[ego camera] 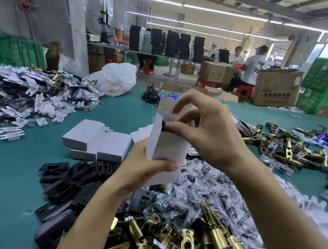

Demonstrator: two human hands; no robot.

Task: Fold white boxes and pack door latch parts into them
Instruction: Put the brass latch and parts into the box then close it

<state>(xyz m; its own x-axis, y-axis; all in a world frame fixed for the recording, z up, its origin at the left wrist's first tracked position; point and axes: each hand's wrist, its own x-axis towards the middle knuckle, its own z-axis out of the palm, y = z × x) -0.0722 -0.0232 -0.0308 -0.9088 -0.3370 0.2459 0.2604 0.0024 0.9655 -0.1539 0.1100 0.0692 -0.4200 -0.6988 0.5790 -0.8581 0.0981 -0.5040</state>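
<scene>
My left hand (pixel 146 167) grips a white box (pixel 166 147) upright from below, thumb across its front. The box's top end is open with a flap standing up. My right hand (pixel 203 127) is at the opening and pinches a small clear plastic bag with dark parts (pixel 168 117) that sits partly inside the box. Brass latch bolts (pixel 176 242) lie heaped in front of me. Black strike plates (pixel 66 183) lie at the left of them, and small clear bags of screws (pixel 208 191) lie under my right forearm.
Three folded white boxes (pixel 97 141) lie on the green table (pixel 11 168). A heap of white flat box blanks and parts (pixel 29 92) is far left, more brass latches (pixel 291 151) at right. A white plastic bag (pixel 117 80) sits at the back; people work at distant tables.
</scene>
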